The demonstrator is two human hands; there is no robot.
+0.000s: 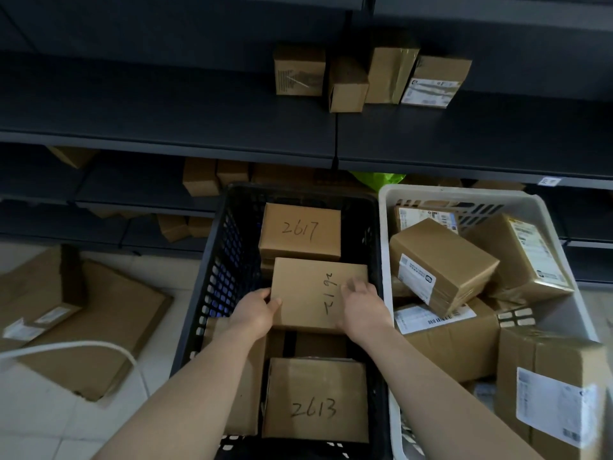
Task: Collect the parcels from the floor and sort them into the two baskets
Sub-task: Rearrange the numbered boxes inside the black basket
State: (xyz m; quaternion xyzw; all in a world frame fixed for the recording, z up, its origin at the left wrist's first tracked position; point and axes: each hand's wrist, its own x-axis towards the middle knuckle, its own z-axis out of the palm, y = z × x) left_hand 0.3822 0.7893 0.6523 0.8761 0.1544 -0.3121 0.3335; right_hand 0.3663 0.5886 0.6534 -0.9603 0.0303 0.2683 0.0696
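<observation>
A brown cardboard parcel [311,290] with handwritten digits is over the middle of the black basket [212,267]. My left hand [255,310] grips its near left corner, and my right hand [361,307] grips its near right edge, fingers curled over the top. In the same basket lie a parcel marked 2617 [300,230] at the far end and one marked 2613 [316,400] at the near end. The white basket [386,207] to the right is filled with several labelled parcels [441,263].
Dark shelving [166,127] runs across the back, with a group of boxes [368,81] on the upper shelf and more boxes on lower shelves. Flattened cardboard [99,320] and a white cable [83,345] lie on the tiled floor at left.
</observation>
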